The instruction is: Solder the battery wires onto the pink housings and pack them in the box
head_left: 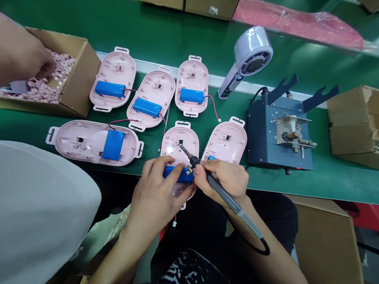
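My left hand rests over the lower part of a pink plastic shell, its fingers gripping the blue battery pack inside. In my right hand is a soldering iron, its tip pointing up and left over the shell, close to a small square hole. Whether the tip touches the plastic I cannot tell. A small brassy piece shows beside my right fingertips. Below my left hand a white connector hangs on a red wire. Just right of my hands lies another pink shell, its battery mostly covered.
More pink shells with blue batteries, one at left, lie on the green bench. A co-worker's hand reaches into a carton of small pink parts. A handheld fan, a blue-grey machine and a carton stand right.
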A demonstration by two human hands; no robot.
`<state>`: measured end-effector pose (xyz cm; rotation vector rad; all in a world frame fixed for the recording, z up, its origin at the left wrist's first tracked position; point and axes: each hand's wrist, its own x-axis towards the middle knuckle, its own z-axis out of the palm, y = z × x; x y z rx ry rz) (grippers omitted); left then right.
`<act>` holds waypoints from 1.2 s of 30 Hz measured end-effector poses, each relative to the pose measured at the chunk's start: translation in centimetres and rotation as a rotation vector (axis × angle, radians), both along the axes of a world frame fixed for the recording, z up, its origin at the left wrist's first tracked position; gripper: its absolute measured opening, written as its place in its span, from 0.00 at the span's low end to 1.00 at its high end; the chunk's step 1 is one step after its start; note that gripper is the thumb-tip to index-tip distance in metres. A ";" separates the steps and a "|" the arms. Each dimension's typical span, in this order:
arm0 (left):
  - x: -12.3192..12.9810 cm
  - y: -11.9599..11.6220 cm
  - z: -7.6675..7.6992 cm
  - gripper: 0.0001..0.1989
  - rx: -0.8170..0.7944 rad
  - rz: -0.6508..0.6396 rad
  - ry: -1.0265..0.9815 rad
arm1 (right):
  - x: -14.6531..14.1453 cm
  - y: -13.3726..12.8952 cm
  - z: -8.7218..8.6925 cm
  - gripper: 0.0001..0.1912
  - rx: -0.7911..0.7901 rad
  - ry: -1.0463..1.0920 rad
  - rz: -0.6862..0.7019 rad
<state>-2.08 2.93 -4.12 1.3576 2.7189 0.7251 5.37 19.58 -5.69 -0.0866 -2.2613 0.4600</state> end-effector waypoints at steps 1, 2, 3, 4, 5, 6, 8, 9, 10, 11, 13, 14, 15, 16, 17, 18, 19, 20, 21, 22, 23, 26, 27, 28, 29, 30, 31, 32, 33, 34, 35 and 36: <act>0.0 0.0 0.0 0.20 -0.003 -0.001 0.000 | 0.0 0.0 0.0 0.06 -0.003 -0.002 0.000; 0.0 0.0 0.0 0.20 -0.006 -0.001 0.001 | 0.0 0.0 0.0 0.06 -0.004 -0.003 0.000; 0.0 0.0 0.0 0.20 -0.006 0.002 0.004 | 0.0 0.0 0.0 0.05 -0.004 -0.004 -0.001; 0.1 0.0 -0.1 0.19 -0.007 0.004 0.007 | 0.0 0.0 -0.1 0.05 -0.005 -0.004 -0.002; 0.1 0.0 -0.1 0.19 -0.008 0.006 0.010 | 0.0 0.0 -0.1 0.06 -0.006 -0.001 -0.003; 0.1 0.0 -0.2 0.19 -0.008 0.008 0.013 | 0.0 0.0 -0.2 0.06 -0.008 0.001 -0.004; 0.1 0.0 -0.2 0.19 -0.012 0.010 0.016 | 0.0 0.0 -0.3 0.06 -0.005 -0.001 -0.008; 0.1 0.0 -0.2 0.19 -0.012 0.009 0.018 | -0.1 0.0 -0.3 0.06 -0.003 -0.001 -0.009; 0.1 0.0 -0.2 0.19 -0.011 0.008 0.021 | -0.1 0.0 -0.3 0.06 -0.001 -0.005 -0.010; 0.0 0.0 -0.2 0.19 -0.010 0.007 0.023 | -0.1 0.1 -0.3 0.06 -0.002 -0.010 -0.009; 0.0 0.0 -0.1 0.19 -0.009 0.000 0.024 | -0.2 0.1 -0.2 0.05 0.000 -0.004 0.001; 0.0 0.0 -0.1 0.19 -0.006 -0.002 0.027 | -0.2 0.2 -0.2 0.05 0.000 0.000 0.004; 0.0 0.0 -0.1 0.19 -0.009 -0.003 0.027 | -0.2 0.2 -0.2 0.05 -0.001 0.003 0.006; 0.0 0.0 -0.1 0.19 -0.011 -0.004 0.027 | -0.3 0.2 -0.1 0.05 -0.001 0.006 0.007; 0.0 0.0 -0.1 0.19 -0.011 -0.006 0.026 | -0.3 0.2 -0.1 0.05 -0.003 0.006 0.008; 0.0 0.0 -0.1 0.19 -0.009 -0.006 0.026 | -0.3 0.2 -0.1 0.05 -0.007 0.001 0.008; 0.0 0.0 -0.1 0.19 -0.007 -0.007 0.025 | -0.2 0.2 -0.2 0.05 -0.011 -0.006 0.010; 0.0 0.0 -0.2 0.19 -0.007 -0.008 0.024 | -0.2 0.2 -0.2 0.04 -0.013 -0.008 0.010; -0.1 0.1 -0.2 0.19 -0.007 -0.010 0.023 | -0.1 0.2 -0.3 0.04 -0.016 -0.011 0.010; -0.1 0.1 -0.2 0.20 -0.004 -0.011 0.024 | -0.1 0.2 -0.3 0.04 -0.020 -0.012 0.012; -0.1 0.1 -0.1 0.20 -0.003 -0.012 0.025 | 0.0 0.2 -0.3 0.04 -0.025 -0.013 0.013; -0.1 0.2 0.0 0.19 0.009 -0.014 0.033 | 0.0 0.2 -0.3 0.04 -0.026 -0.014 0.013; -0.1 0.1 0.0 0.18 0.010 -0.016 0.035 | 0.0 0.2 -0.3 0.04 -0.021 -0.014 0.011; -0.1 0.1 0.1 0.18 0.006 -0.016 0.035 | -0.1 0.2 -0.2 0.05 -0.012 -0.011 0.008; -0.1 0.1 0.1 0.18 0.001 -0.018 0.034 | -0.1 0.2 -0.2 0.05 -0.006 -0.011 0.005; -0.2 0.1 0.1 0.18 -0.003 -0.017 0.032 | -0.2 0.2 -0.1 0.05 -0.001 -0.009 0.004; -0.2 0.1 0.0 0.18 -0.006 -0.016 0.030 | -0.2 0.2 -0.1 0.05 0.000 -0.009 0.004; -0.2 0.1 0.0 0.19 -0.007 -0.015 0.026 | -0.2 0.2 0.0 0.05 -0.002 -0.010 0.006; -0.2 0.1 -0.1 0.19 -0.006 -0.013 0.023 | -0.3 0.2 0.0 0.05 -0.005 -0.010 0.009; -0.2 0.1 -0.1 0.19 -0.006 -0.012 0.020 | -0.3 0.2 0.0 0.05 -0.010 -0.008 0.011; -0.1 0.0 -0.2 0.19 -0.006 -0.012 0.018 | -0.3 0.2 0.0 0.05 -0.014 -0.008 0.010; -0.1 0.0 -0.2 0.19 -0.005 -0.012 0.016 | -0.3 0.1 0.0 0.05 -0.015 -0.005 0.010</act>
